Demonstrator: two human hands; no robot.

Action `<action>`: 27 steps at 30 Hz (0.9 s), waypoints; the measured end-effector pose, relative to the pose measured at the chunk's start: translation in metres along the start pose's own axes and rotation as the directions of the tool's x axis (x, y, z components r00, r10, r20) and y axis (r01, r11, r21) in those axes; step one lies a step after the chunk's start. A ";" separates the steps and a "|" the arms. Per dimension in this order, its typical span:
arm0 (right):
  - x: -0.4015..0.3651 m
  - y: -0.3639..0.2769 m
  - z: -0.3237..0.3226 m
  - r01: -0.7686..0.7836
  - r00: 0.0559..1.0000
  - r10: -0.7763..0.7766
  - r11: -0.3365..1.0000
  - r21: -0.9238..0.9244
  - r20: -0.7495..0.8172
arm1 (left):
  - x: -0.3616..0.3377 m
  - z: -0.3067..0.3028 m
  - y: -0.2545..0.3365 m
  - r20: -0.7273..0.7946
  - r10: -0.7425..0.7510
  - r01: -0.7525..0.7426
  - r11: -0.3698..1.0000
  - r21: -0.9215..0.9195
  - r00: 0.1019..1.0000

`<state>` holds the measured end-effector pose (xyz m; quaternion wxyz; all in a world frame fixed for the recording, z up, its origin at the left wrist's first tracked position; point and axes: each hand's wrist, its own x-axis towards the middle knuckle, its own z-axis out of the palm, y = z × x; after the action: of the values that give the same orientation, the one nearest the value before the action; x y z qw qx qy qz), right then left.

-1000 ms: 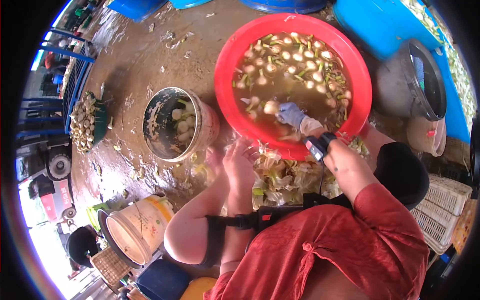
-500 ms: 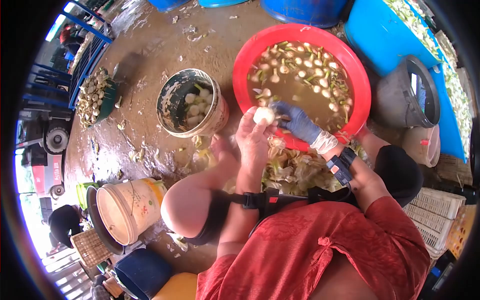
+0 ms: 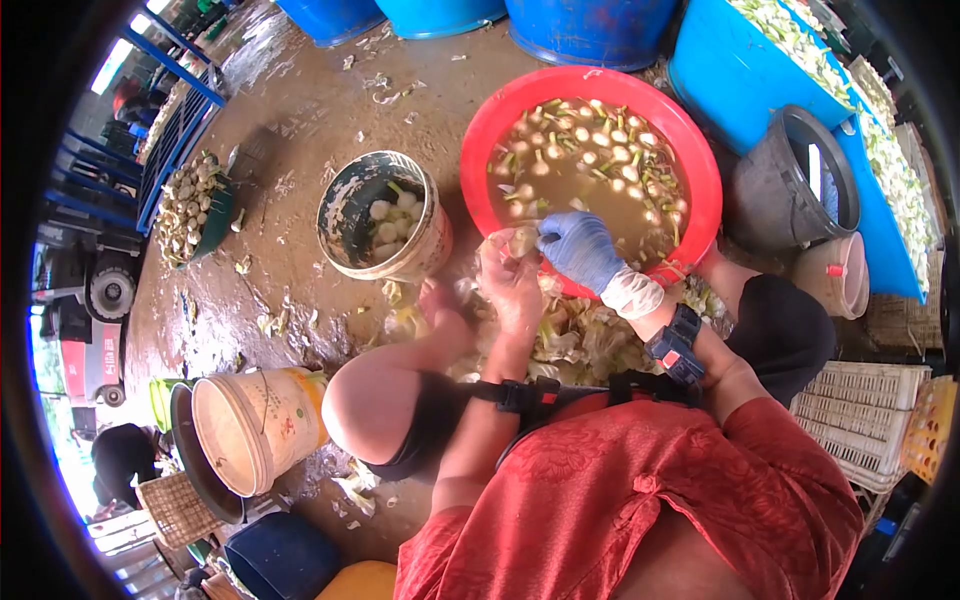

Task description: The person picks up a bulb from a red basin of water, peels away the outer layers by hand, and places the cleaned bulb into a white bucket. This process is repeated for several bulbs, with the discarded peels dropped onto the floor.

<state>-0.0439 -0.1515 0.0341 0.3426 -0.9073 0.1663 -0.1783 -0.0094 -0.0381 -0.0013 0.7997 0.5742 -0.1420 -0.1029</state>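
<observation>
My bare left hand (image 3: pixel 510 280) is closed round a pale bulb (image 3: pixel 521 241) at the near left rim of the red basin (image 3: pixel 478 190). Against the bulb's right side is my right hand (image 3: pixel 582 252), in a blue glove, its fingers curled; what they hold is too small to make out. Many white bulbs with green stems (image 3: pixel 620 153) float in the basin's brown water. To the left stands a stained bucket (image 3: pixel 428 240) with several peeled bulbs (image 3: pixel 398 215) inside. Pale peelings (image 3: pixel 570 335) lie in a heap below my hands.
A green tub of bulbs (image 3: pixel 215 225) stands at the left, a white bucket (image 3: pixel 262 425) lower left. A grey bucket (image 3: pixel 775 200) and blue troughs (image 3: pixel 740 80) are at the right. White crates (image 3: pixel 860 410) stand lower right. Blue tubs (image 3: pixel 590 35) line the top.
The bulb has turned in my left hand and shows less of its white side. My gloved hand has shifted slightly left and down, its back now more toward the camera. The view has shifted slightly.
</observation>
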 end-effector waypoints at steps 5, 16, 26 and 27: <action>-0.001 0.004 0.005 -0.081 0.996 0.081 0.997 -0.002 -0.027 | -0.003 -0.003 0.005 0.000 0.023 -0.023 0.996 0.085 1.000; -0.003 0.016 -0.011 0.153 0.988 -0.157 0.956 0.249 -0.008 | -0.003 -0.007 0.007 0.040 -0.197 0.195 0.980 0.037 0.980; -0.009 0.024 0.000 0.082 0.993 -0.080 0.996 -0.026 0.086 | -0.006 -0.015 0.016 0.121 -0.196 0.144 0.928 0.343 0.973; -0.008 0.026 0.000 0.022 0.992 -0.026 0.999 0.034 0.121 | -0.004 -0.014 0.022 0.137 -0.241 0.186 0.927 0.326 0.961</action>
<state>-0.0562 -0.1667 0.0149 0.3648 -0.9126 0.1313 -0.1297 -0.0086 -0.0169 0.0144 0.6682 0.6932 -0.1625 -0.2159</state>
